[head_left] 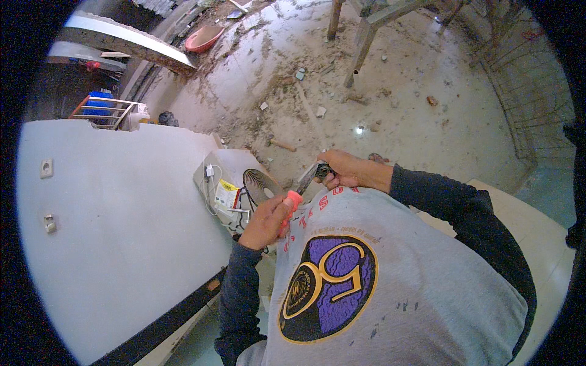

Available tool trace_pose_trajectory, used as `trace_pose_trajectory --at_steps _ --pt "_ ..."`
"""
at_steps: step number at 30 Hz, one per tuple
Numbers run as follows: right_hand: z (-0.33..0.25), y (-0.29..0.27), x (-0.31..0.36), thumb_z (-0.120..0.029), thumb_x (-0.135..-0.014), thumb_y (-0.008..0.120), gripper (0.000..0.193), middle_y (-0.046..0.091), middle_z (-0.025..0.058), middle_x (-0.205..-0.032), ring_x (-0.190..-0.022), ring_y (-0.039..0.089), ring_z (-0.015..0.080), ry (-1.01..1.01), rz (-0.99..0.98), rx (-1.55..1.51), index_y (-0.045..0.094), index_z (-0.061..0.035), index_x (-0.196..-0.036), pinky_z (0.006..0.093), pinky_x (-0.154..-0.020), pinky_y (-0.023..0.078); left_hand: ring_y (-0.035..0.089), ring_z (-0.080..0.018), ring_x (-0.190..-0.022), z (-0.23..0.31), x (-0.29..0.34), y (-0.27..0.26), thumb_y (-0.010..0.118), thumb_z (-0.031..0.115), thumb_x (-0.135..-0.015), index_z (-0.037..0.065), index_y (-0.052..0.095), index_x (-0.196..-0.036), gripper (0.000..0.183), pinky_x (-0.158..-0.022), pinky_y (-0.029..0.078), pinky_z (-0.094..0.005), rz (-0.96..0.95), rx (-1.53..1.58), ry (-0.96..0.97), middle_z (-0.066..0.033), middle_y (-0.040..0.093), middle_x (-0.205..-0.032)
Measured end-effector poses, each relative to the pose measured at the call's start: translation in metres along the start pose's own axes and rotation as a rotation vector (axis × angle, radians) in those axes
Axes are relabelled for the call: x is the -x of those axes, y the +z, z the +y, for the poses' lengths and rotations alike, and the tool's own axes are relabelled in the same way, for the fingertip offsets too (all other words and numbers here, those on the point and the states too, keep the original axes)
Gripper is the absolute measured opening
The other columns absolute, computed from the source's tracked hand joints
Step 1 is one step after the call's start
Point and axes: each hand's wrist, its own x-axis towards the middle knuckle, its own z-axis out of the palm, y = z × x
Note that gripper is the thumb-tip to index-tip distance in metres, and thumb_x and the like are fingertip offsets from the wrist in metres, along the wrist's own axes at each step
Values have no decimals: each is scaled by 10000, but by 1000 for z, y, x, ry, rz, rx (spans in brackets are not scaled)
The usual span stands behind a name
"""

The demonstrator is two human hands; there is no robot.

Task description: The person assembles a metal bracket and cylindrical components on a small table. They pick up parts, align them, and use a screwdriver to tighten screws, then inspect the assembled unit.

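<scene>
My left hand (267,222) is closed around the orange-red handle of a hand tool (295,197) in front of my chest. A narrow grey metal part of the tool slants up from the handle toward my right hand (345,168). The fingers of that hand are closed on a small dark round piece (323,171) at the tool's far end. Whether the piece is joined to the tool or only touches it, I cannot tell. The tool's exact kind is hard to make out, since my fingers cover much of it.
A fan (260,186) and a white cable stand left of my hands, by a white wall (122,201) with sockets. Ahead, a hammer (282,144) and rubble lie on the dusty floor (421,122). Farther off are a red basin (204,39), wooden legs (364,46) and wire mesh (534,116).
</scene>
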Motion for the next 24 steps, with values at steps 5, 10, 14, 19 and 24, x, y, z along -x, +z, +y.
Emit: trace_pose_trajectory --at_steps 5,10,14,19,24 --pt "9 -14 -16 -237 -986 440 253 600 158 -725 -455 347 92 24 88 66 532 -27 -881 252 -363 279 619 -202 -836 4 -4 -2 439 542 -1000 6 644 -1179 601 -764 477 -329 -36 -96 14 -88 678 -923" --pt "18 -30 -34 -334 -982 456 294 618 136 -707 -400 445 183 55 145 168 561 -67 -920 349 -285 328 628 -212 -841 -2 -10 -3 433 533 -1003 6 653 -1171 595 -791 490 -340 -96 -58 49 -103 691 -944" --pt "19 -42 -35 -356 -974 479 336 611 108 -692 -404 474 173 -36 74 519 588 -53 -880 343 -289 356 527 -113 -640 -10 -17 -9 482 443 -1013 21 666 -1096 468 -587 424 -286 -182 -71 64 -24 595 -774" --pt "16 -43 -19 -242 -923 519 241 600 159 -725 -419 413 131 67 7 40 550 -32 -809 276 -326 325 441 -55 -528 -9 -5 -12 532 404 -1004 38 648 -1050 386 -471 339 -243 -109 88 -7 31 502 -667" --pt "5 -41 -15 -240 -961 502 245 582 174 -758 -472 403 131 152 -136 -155 513 -3 -898 257 -368 346 439 -45 -514 -13 13 -8 562 410 -990 50 616 -1081 375 -459 330 -228 -55 313 16 45 464 -644"
